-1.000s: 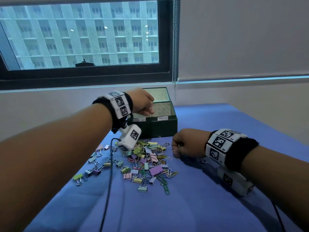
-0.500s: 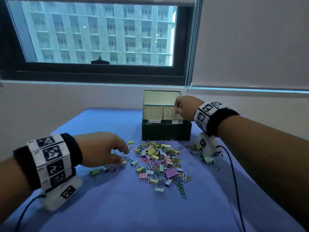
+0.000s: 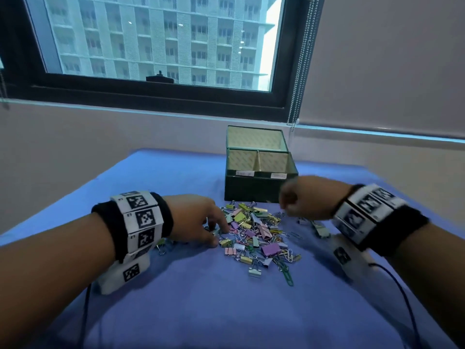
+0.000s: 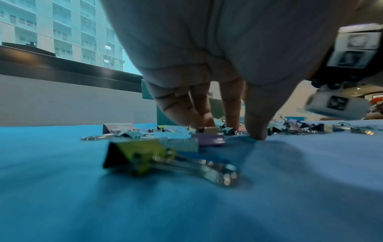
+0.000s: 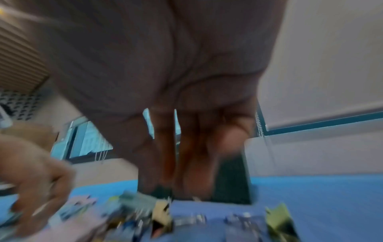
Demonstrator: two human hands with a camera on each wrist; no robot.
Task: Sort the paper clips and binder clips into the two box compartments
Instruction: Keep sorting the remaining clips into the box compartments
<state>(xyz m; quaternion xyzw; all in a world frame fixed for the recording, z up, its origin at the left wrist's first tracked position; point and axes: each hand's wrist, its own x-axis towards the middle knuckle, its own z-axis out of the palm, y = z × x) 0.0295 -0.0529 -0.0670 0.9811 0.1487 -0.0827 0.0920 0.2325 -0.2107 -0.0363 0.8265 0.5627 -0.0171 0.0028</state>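
A heap of pastel binder clips and wire paper clips [image 3: 254, 235] lies on the blue cloth in front of a dark green box [image 3: 251, 191]. The box lid stands up, and a divider [image 3: 258, 159] splits the box into two compartments. My left hand [image 3: 216, 235] reaches down into the heap's left edge. In the left wrist view, the left hand [image 4: 225, 131] has straight fingers [image 4: 186, 114] touching clips and its thumb tip on the cloth. My right hand [image 3: 286, 210] is blurred, hovering over the heap's far right edge, just in front of the box; I see nothing in it.
An olive binder clip [image 4: 136, 157] lies apart, close to my left wrist. A green paper clip [image 3: 286, 275] marks the heap's near edge. A few clips [image 3: 319, 229] lie under my right wrist. Cables trail from both wrists. A wall and window stand behind the box.
My left hand went from the box down to the heap's left edge. My right hand rose from the heap to the box's right compartment and has come back down in front of the box.
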